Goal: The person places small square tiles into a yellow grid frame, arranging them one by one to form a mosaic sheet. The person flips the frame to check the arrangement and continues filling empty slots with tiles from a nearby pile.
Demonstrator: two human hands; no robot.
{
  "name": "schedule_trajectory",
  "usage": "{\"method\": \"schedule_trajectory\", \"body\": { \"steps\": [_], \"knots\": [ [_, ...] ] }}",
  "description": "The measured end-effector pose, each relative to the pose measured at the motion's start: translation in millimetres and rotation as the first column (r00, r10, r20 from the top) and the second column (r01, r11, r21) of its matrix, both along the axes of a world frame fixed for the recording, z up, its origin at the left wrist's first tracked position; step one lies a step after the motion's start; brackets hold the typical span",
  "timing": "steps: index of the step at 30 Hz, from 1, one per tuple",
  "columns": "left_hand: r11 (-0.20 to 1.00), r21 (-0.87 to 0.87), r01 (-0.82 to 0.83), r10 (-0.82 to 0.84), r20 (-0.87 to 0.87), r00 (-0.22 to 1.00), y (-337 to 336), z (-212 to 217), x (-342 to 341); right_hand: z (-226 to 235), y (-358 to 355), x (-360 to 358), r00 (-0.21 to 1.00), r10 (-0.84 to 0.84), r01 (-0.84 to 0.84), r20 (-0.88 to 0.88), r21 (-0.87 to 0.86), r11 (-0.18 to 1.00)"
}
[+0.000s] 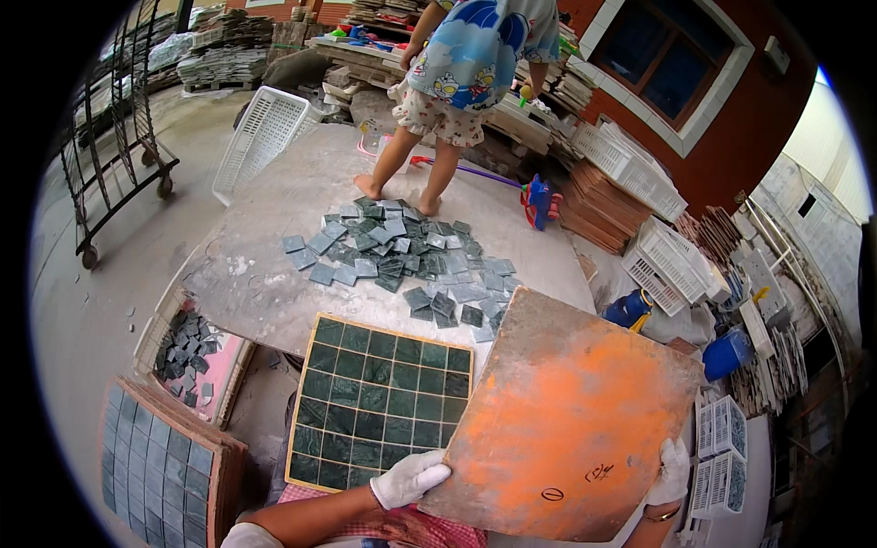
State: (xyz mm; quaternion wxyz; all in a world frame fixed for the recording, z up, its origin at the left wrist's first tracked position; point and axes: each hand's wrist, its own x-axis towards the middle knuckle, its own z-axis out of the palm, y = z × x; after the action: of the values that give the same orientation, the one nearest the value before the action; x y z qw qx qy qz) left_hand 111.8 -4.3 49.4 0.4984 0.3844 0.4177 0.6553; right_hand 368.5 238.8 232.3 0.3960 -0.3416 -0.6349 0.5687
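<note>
Between my hands I hold a flat square board (575, 411), grey-brown with a large orange patch and handwritten marks. My left hand (411, 479), in a white glove, is closed on its lower left edge. The gloved right hand (672, 472) grips the opposite edge, its fingers partly hidden. Just left of the board, a tray of dark green square tiles (375, 402) set in a yellow grid rests at the near table edge; the board overlaps its right side. Beyond them, a heap of loose green and grey tiles (393, 247) lies on the table.
A barefoot person (475, 82) stands on the grey table (265, 265) behind the heap, near a blue-red toy (541, 203). At lower left stands a stack of tiled boards (160, 466), beside a crate of tile pieces (187, 356). White crates (671, 265) and a wheeled rack (114, 137) stand around.
</note>
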Motion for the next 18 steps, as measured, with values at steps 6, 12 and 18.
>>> {"method": "schedule_trajectory", "body": {
  "steps": [6, 12, 18],
  "knots": [
    [0.692, -0.346, -0.633, 0.331, -0.627, 0.705, -95, -1, -47, -126, 0, -93, 0.860, 0.005, -0.160, 0.510, 0.259, 0.952],
    [0.440, -0.408, -0.800, 0.077, -0.871, 0.486, -155, -17, -72, -187, -34, -185, 0.610, 0.034, -0.413, 0.792, 0.281, 0.866],
    [0.311, -0.441, -0.842, -0.211, -0.896, 0.392, -145, -21, -88, -188, -32, -211, 0.379, -0.067, -0.503, 0.923, 0.266, 0.823]
  ]
}}
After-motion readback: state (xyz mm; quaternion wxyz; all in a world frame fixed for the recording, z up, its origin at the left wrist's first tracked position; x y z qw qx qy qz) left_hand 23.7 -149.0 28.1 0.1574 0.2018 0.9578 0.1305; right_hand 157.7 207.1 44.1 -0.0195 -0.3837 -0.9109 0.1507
